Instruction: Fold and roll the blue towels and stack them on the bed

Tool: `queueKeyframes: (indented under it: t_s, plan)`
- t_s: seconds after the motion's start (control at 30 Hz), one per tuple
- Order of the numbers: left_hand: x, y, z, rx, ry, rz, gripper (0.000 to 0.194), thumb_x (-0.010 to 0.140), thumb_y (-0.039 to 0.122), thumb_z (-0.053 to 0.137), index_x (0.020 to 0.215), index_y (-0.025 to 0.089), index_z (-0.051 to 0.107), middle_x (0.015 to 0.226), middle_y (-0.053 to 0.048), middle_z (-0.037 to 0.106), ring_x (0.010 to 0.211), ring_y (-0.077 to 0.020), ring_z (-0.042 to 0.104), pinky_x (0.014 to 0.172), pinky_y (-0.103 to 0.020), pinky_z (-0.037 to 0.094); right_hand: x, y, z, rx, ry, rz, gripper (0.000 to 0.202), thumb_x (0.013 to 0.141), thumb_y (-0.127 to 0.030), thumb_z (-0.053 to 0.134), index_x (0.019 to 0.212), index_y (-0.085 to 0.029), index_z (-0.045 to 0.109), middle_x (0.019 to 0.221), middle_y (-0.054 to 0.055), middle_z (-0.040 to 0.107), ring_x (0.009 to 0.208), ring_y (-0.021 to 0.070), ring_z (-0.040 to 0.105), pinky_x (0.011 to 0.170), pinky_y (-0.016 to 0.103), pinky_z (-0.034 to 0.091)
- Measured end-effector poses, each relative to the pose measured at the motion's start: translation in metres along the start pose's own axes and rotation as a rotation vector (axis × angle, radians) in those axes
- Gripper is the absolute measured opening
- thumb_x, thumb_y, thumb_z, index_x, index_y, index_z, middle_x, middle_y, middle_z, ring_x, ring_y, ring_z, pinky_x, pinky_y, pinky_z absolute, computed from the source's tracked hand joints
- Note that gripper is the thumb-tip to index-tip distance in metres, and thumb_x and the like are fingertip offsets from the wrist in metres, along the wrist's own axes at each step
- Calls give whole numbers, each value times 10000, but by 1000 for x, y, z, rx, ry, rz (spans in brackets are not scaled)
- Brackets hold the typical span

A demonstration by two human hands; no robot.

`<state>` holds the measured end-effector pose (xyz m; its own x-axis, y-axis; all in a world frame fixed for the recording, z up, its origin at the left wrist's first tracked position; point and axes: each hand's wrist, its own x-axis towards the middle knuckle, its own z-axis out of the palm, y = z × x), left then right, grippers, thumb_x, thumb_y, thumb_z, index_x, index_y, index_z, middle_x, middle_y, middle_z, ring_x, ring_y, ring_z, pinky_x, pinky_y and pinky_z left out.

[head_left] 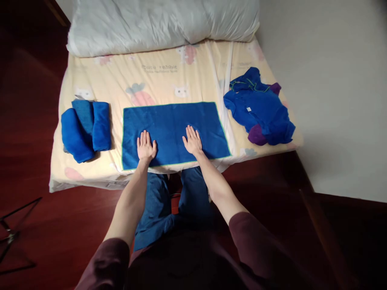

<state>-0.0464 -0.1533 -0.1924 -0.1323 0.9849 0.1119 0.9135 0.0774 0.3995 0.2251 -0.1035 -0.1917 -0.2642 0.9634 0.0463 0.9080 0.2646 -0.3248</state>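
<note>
A blue towel [169, 121] with a thin green edge lies spread out flat on the bed in front of me. My left hand [146, 147] rests palm down on its left part, fingers stretched out. Toward the right side of the same towel, my right hand [192, 141] also lies flat with its fingers extended. Neither hand grips anything. Left of the towel sit several rolled blue cloths [101, 125], side by side. On the right is a crumpled heap of blue and purple cloths [260, 112], with a small white tag showing.
The bed [105, 80] has a pale yellow sheet with rabbit and carrot prints. A thick whitish bundle of bedding [163, 24] lies across the back. A white wall [332, 100] stands at the right. Dark tripod-like legs [12, 235] stand on the red floor at lower left.
</note>
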Motion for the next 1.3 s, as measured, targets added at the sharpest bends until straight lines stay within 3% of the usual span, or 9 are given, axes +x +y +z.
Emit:
queueKeyframes:
  t_s: [0.5,0.83,1.3]
  plan:
    - [-5,-55,-34,-31,56,-125,813,1011,496,322,1647,-8,290,1737,-224,221,1641,-321,146,1339,-543,67,-23,106,-32,-105,35,233,726,1086,-437,204,1666,-4,255,1759,152,212,1647,238,181,1353,454,115]
    - [-10,-77,-44,3,41,-116,818,1013,512,310,1644,-7,303,1737,-214,230,1639,-326,153,1336,-533,98,-25,123,-34,-116,46,259,720,1083,-436,200,1682,-38,225,1764,159,197,1649,247,169,1345,509,134]
    - [-10,-81,-40,39,54,-123,814,1020,520,295,1646,-1,309,1737,-200,244,1636,-318,171,1341,-503,106,-26,136,-40,-158,62,305,724,1081,-437,202,1669,-19,249,1761,166,204,1647,244,174,1346,491,154]
